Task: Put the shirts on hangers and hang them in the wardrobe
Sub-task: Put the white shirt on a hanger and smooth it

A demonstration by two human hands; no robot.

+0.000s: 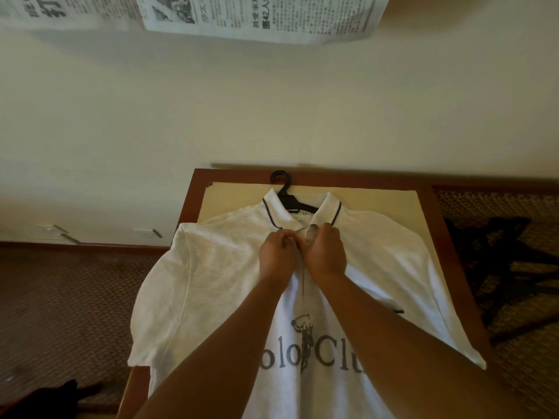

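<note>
A white polo shirt with a dark printed logo lies front-up on a small table. A black plastic hanger sits inside its neck, the hook sticking out past the collar toward the wall. My left hand and my right hand meet at the placket just below the collar. Each pinches the fabric edge there with curled fingers. The hanger's arms are hidden under the shirt.
The table has a brown wooden rim and a cream top, pushed against a pale wall. Newspaper sheets hang on the wall above. Several black hangers lie in a pile on the patterned carpet to the right. A dark object lies at bottom left.
</note>
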